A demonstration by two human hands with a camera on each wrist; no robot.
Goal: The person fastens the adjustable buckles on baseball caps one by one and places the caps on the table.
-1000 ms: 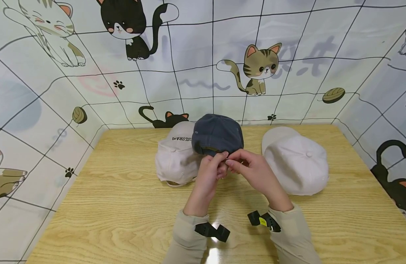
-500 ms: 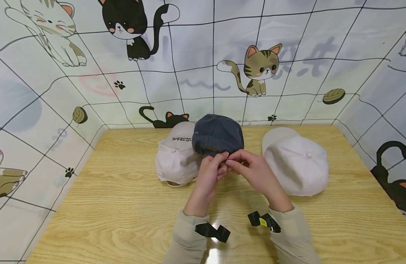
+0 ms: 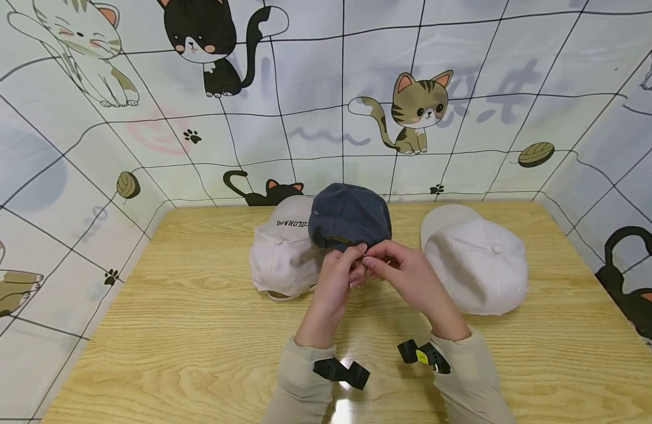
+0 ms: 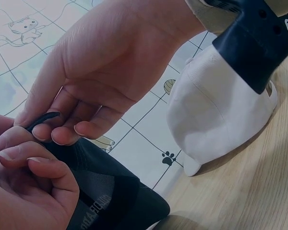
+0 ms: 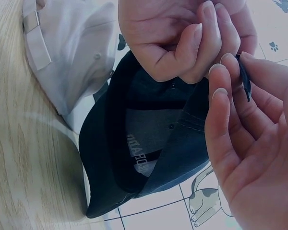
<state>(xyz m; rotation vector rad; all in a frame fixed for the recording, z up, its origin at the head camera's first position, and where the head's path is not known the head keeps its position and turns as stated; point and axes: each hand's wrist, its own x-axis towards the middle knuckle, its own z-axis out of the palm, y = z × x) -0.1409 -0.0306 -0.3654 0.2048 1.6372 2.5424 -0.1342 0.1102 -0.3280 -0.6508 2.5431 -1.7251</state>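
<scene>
A navy baseball cap [image 3: 349,213] stands mid-table, with its back opening facing me. My left hand [image 3: 336,272] grips the back strap area, thumb on top and fingers curled. Opposite it, my right hand [image 3: 405,272] pinches the strap's loose end; in the right wrist view that dark strap end [image 5: 245,79] lies between thumb and fingertips. Curled fingers of the left hand [image 5: 187,40] are beside it there. In the left wrist view the strap tip [image 4: 44,120] sticks out past the right hand's [image 4: 103,57] fingers. The buckle is hidden by the hands.
Left of the navy cap, partly behind it, sits a pale cap [image 3: 283,256] lettered COLORADO. A white cap [image 3: 476,259] lies to the right, close to my right forearm. Behind the wooden table [image 3: 199,353] rises a cat-printed cloth backdrop [image 3: 315,76].
</scene>
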